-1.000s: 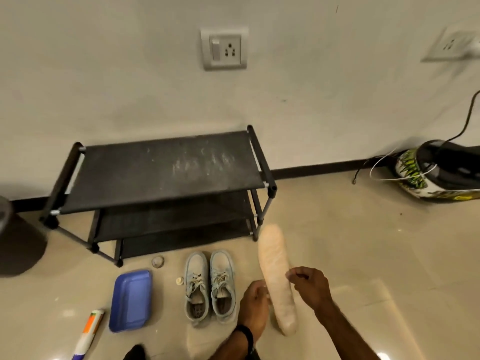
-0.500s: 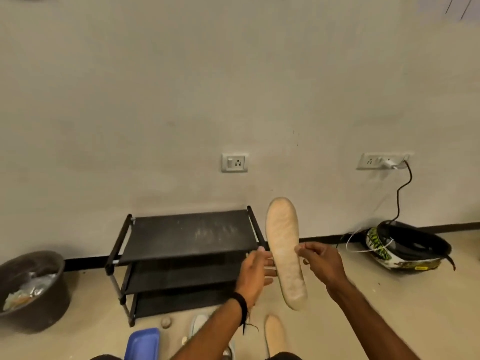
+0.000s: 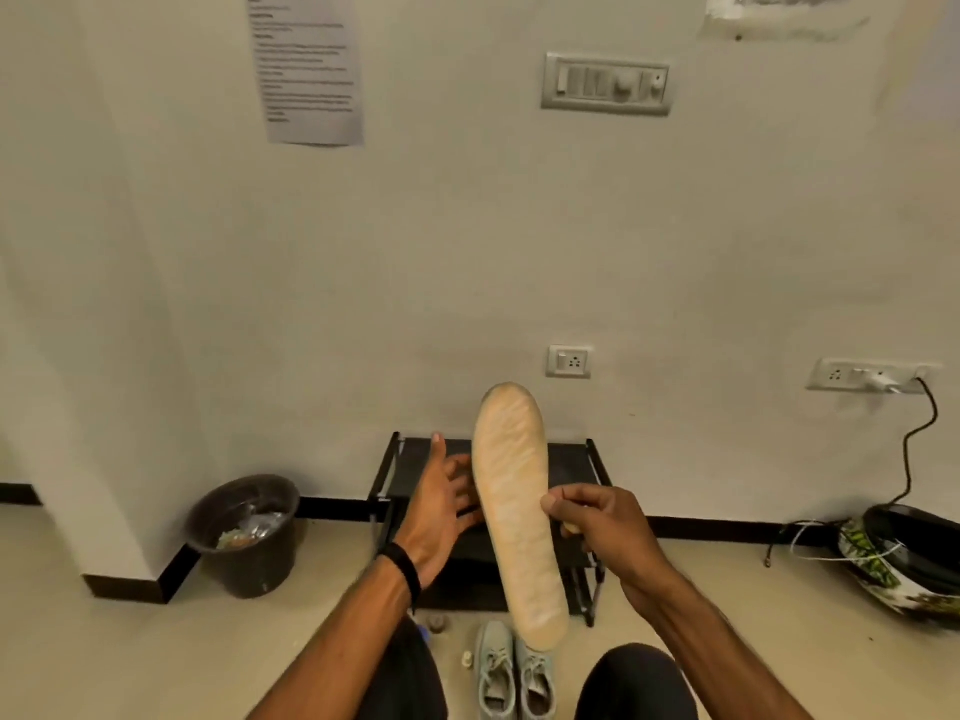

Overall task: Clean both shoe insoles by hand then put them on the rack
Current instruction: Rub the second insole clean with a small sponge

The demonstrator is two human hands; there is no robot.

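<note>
A beige shoe insole [image 3: 514, 506] is held up in front of me, toe end upward. My right hand [image 3: 597, 527] pinches its right edge near the middle. My left hand [image 3: 441, 501] is open with fingers spread, palm toward the insole's left edge, fingertips close to or touching it. Behind the hands stands the black shoe rack [image 3: 576, 459] against the wall, mostly hidden by them. A pair of pale green shoes [image 3: 511, 678] sits on the floor between my knees. Only one insole is visible.
A dark bin [image 3: 244, 537] with rubbish stands at the left by the wall corner. A helmet [image 3: 904, 563] with a cable lies at the right on the floor. Sockets and a switch panel are on the wall. A small round object [image 3: 436, 623] lies near the rack's foot.
The view has tilted up. The insole was lifted from near the floor to in front of the rack. My left hand has opened beside it; the right still pinches it.
</note>
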